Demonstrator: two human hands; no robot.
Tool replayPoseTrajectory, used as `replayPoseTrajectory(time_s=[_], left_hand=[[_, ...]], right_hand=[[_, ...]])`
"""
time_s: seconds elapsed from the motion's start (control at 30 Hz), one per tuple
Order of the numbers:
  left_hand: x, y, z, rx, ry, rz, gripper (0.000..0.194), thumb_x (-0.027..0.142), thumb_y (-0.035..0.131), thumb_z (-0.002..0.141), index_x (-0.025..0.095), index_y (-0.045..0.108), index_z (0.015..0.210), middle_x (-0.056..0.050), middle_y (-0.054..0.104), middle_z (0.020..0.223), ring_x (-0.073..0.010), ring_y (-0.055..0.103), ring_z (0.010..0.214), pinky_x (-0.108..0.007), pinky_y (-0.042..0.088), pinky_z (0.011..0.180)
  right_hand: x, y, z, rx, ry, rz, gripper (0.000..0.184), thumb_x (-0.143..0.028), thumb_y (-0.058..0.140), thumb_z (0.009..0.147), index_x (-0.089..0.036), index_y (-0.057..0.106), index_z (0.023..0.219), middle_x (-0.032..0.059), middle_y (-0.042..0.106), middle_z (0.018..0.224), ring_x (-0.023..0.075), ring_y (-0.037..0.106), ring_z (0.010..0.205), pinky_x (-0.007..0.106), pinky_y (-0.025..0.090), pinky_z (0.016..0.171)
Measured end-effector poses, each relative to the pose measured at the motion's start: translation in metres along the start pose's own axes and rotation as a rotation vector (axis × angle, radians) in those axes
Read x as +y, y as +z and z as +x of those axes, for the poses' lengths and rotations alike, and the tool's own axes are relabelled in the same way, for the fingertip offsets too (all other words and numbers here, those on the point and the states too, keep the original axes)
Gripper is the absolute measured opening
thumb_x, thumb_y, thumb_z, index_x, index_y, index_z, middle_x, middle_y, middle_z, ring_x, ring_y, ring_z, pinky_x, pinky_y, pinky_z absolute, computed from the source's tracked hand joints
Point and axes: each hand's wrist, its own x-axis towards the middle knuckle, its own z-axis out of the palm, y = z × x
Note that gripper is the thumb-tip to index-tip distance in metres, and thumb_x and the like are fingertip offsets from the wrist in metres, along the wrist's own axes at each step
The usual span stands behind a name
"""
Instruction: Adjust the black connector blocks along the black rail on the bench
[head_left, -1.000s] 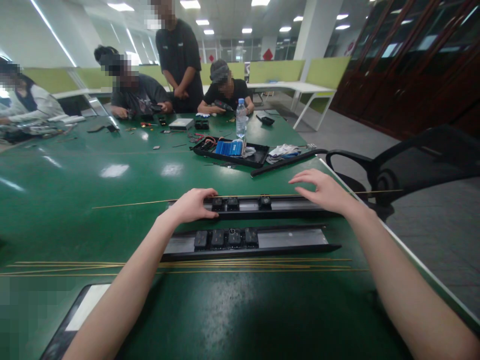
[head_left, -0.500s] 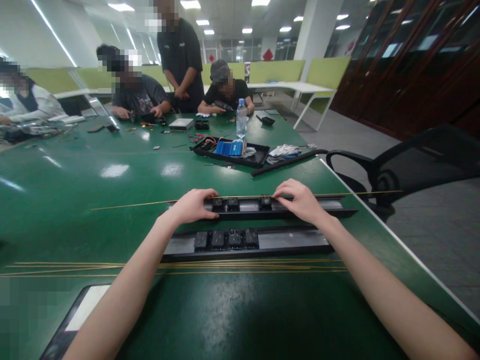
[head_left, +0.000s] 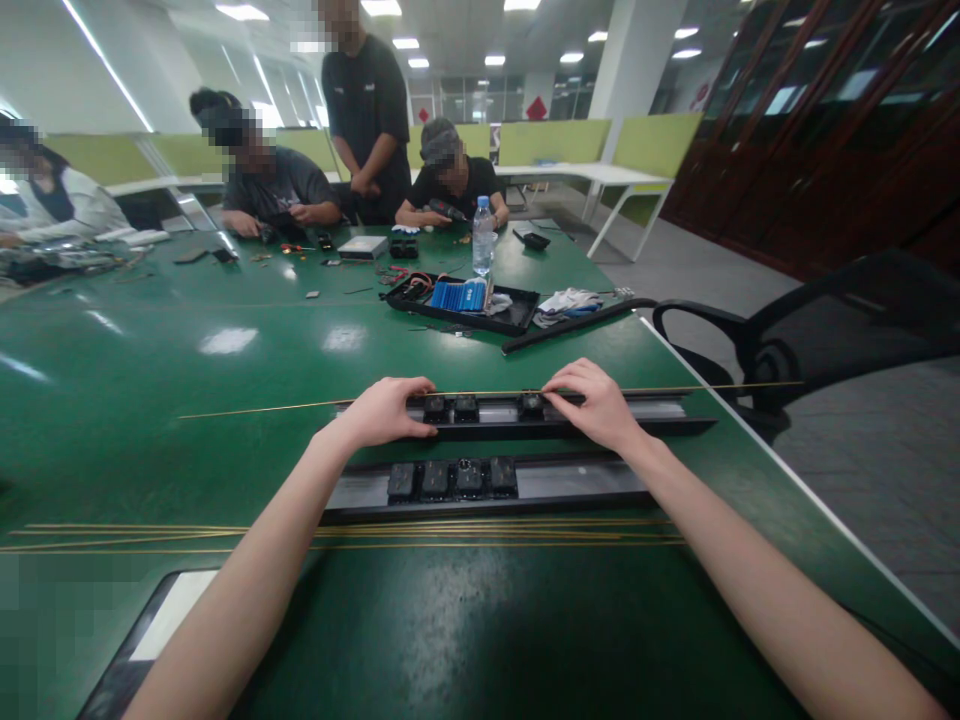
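A long black channel (head_left: 495, 432) with a pale inner floor lies across the table, holding black square blocks (head_left: 531, 405). My left hand (head_left: 379, 410) grips its left part, thumb on the near wall and fingers over the far edge. Along the far edge runs a thin brass-coloured rod (head_left: 255, 411), reaching past both ends of the channel. My right hand (head_left: 592, 402) pinches this rod beside the rightmost block. Closer to me, a second black channel (head_left: 577, 480) carries a row of several black blocks (head_left: 435, 480); neither hand touches it.
Several loose brass-coloured rods (head_left: 480, 530) lie in front of the near channel. A black tray (head_left: 517, 318) of tools, a water bottle (head_left: 482, 235), white gloves (head_left: 570, 305) and a black strip (head_left: 570, 328) lie farther back. Several people work beyond; a chair (head_left: 825, 330) stands right.
My right hand has shifted slightly left, and the rod has slid a little left with it. My left hand stays in place. The co-worker at back left has moved their hands.
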Motion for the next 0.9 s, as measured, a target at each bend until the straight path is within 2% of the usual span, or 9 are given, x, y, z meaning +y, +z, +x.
replayPoseTrajectory(time_s=[0.4,0.9], left_hand=[[-0.002,0.003,0.000,0.009,0.006,-0.002,0.060,0.051,0.077,0.069,0.020,0.067,0.120,-0.008,0.076,0.113,-0.0290,0.070,0.104,-0.037,0.054,0.094],[0.000,0.000,-0.001,0.008,-0.009,-0.002,0.058,0.051,0.078,0.068,0.022,0.068,0.117,-0.007,0.076,0.110,-0.0288,0.071,0.101,-0.037,0.054,0.090]], right_hand=[[0.002,0.004,-0.001,0.041,-0.044,-0.010,0.011,-0.024,0.061,0.093,-0.023,0.071,0.089,0.0053,0.072,0.090,0.0234,0.060,0.090,0.042,0.049,0.083],[0.006,-0.007,0.001,-0.037,-0.049,-0.046,0.009,-0.025,0.063,0.092,-0.023,0.071,0.089,0.0047,0.072,0.092,0.0225,0.061,0.089,0.040,0.047,0.084]])
